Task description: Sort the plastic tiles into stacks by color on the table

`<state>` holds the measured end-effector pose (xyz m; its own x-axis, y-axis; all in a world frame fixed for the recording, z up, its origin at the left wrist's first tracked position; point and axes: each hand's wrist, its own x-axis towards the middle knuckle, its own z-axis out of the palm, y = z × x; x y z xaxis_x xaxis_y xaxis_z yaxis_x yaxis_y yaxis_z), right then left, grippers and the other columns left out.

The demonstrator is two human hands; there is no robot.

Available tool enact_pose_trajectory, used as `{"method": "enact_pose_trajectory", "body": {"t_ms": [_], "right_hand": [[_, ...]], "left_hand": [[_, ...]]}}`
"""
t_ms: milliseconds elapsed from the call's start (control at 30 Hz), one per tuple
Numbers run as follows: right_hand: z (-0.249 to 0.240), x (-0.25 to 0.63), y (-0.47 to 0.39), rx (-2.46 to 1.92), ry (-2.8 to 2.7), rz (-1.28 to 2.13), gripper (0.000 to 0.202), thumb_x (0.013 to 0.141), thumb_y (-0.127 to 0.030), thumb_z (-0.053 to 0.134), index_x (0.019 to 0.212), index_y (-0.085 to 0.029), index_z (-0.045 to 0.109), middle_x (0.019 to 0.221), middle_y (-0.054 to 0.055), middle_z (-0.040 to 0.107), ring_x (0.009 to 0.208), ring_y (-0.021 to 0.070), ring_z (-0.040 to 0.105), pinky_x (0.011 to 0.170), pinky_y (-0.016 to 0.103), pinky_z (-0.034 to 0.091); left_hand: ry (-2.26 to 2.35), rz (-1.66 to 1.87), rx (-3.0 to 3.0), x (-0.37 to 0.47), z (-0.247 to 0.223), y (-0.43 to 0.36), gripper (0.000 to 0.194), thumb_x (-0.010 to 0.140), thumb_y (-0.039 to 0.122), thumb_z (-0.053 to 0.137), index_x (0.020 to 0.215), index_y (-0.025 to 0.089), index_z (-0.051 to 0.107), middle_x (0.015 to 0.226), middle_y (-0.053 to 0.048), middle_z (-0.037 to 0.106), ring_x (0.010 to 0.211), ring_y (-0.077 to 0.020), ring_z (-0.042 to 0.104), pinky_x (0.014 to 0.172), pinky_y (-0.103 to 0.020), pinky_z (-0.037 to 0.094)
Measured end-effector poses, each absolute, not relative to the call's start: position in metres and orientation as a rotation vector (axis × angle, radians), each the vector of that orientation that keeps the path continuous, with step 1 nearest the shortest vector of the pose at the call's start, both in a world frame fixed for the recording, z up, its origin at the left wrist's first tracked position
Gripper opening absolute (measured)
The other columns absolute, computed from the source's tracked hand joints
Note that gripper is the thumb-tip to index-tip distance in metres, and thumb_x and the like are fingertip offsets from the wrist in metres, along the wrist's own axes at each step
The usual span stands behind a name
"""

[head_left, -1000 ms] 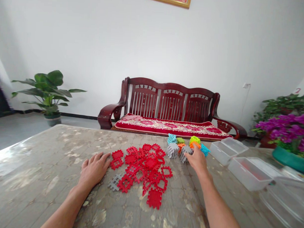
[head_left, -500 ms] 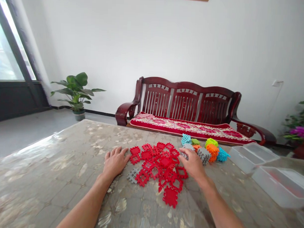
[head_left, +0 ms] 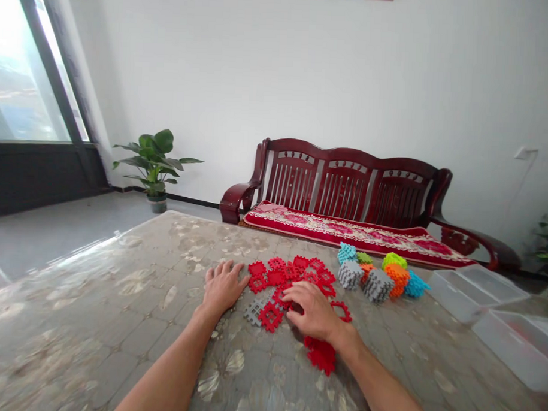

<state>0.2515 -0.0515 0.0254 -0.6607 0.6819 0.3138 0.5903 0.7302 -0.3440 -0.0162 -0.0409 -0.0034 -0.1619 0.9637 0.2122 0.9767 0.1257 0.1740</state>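
Observation:
Red notched plastic tiles lie spread in a loose pile on the table. My right hand is over the middle of them, fingers curled but apart, hiding several tiles; no held piece shows. Left of the pile, my left hand rests on the tablecloth with its fingers spread, beside the leftmost red tiles. A grey tile lies at the pile's left edge. Nearest to me is a solid red tile, below my right wrist.
Stacked grey pieces, orange pieces and blue pieces stand right of the pile. Two clear plastic boxes are at the table's right. Behind the table are a wooden bench and a potted plant.
My right hand has moved left and nearer, from the grey stack onto the red tiles. My left hand stays on the tablecloth. The whole view has shifted slightly.

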Motion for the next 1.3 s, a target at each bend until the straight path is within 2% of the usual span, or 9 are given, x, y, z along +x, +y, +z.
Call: {"method": "enact_pose_trajectory", "body": {"t_ms": [100,167,367,467,667,867,1033,1200,1300], "right_hand": [[0.028,0.258,-0.053,-1.051,-2.474,0.244,0.027,0.072,-0.012,0.064,0.093,-0.025,0.075,0.099,0.001,0.076,0.107,0.0224,0.06,0.103,0.04,0.041],[0.033,0.257,-0.053,-1.082,-2.453,0.217,0.027,0.073,-0.011,0.061,0.091,-0.025,0.075,0.097,0.002,0.075,0.103,0.0218,0.06,0.101,0.039,0.042],[0.046,0.236,-0.038,-0.841,-2.682,0.258,0.056,0.073,-0.008,0.059,0.124,-0.029,0.066,0.132,0.0,0.065,0.127,0.0236,0.047,0.11,0.042,0.035],[0.049,0.228,-0.032,-0.766,-2.858,0.266,0.063,0.071,-0.006,0.059,0.129,-0.031,0.062,0.132,0.001,0.065,0.129,0.0239,0.045,0.11,0.042,0.035],[0.049,0.218,-0.028,-0.786,-2.978,0.084,0.065,0.071,-0.009,0.064,0.132,-0.029,0.058,0.121,0.007,0.063,0.116,0.0264,0.051,0.102,0.044,0.041],[0.056,0.209,-0.027,-0.81,-3.049,0.0,0.045,0.071,-0.012,0.069,0.113,-0.026,0.067,0.113,0.009,0.06,0.109,0.0277,0.051,0.094,0.043,0.044],[0.059,0.217,-0.029,-0.86,-2.911,-0.05,0.032,0.073,-0.005,0.061,0.1,-0.023,0.063,0.113,0.008,0.058,0.105,0.0237,0.051,0.091,0.037,0.043],[0.052,0.239,-0.03,-0.95,-2.62,0.25,0.033,0.07,0.004,0.051,0.09,-0.021,0.061,0.1,0.002,0.059,0.094,0.0168,0.057,0.083,0.028,0.044],[0.041,0.255,-0.028,-0.954,-2.389,0.389,0.036,0.066,0.006,0.045,0.082,-0.022,0.061,0.093,0.001,0.063,0.091,0.0161,0.059,0.083,0.027,0.045]], "left_hand": [[-2.332,-0.425,-2.001,-0.016,-0.004,-0.041,0.05,0.093,0.052,0.042,0.135,0.029,0.058,0.147,-0.011,0.052,0.138,-0.03,0.04,0.112,-0.051,0.026],[-2.329,-0.432,-1.999,-0.016,-0.005,-0.041,0.051,0.093,0.052,0.042,0.135,0.029,0.058,0.147,-0.012,0.052,0.139,-0.0303,0.04,0.113,-0.052,0.026],[-2.314,-0.439,-1.988,-0.016,-0.005,-0.041,0.049,0.093,0.051,0.043,0.134,0.03,0.058,0.146,-0.011,0.053,0.138,-0.0295,0.041,0.113,-0.053,0.026],[-2.311,-0.443,-1.992,-0.016,-0.005,-0.041,0.049,0.093,0.051,0.043,0.134,0.029,0.059,0.146,-0.012,0.053,0.138,-0.0302,0.041,0.112,-0.053,0.026],[-2.315,-0.45,-1.993,-0.015,-0.004,-0.041,0.048,0.092,0.05,0.043,0.133,0.03,0.059,0.146,-0.011,0.053,0.137,-0.0298,0.041,0.112,-0.052,0.026],[-2.318,-0.437,-2.001,-0.015,-0.002,-0.042,0.05,0.092,0.051,0.043,0.134,0.029,0.059,0.145,-0.012,0.054,0.137,-0.0306,0.042,0.111,-0.052,0.027],[-2.298,-0.43,-1.993,-0.015,-0.003,-0.042,0.049,0.092,0.052,0.043,0.133,0.029,0.059,0.145,-0.011,0.054,0.137,-0.0303,0.042,0.111,-0.051,0.028],[-2.317,-0.427,-1.998,-0.016,-0.003,-0.041,0.049,0.093,0.051,0.042,0.134,0.03,0.059,0.146,-0.011,0.053,0.138,-0.0299,0.041,0.112,-0.052,0.026],[-2.333,-0.424,-1.996,-0.016,-0.003,-0.041,0.05,0.093,0.052,0.042,0.134,0.03,0.059,0.146,-0.011,0.053,0.139,-0.0299,0.041,0.113,-0.053,0.025]]}}
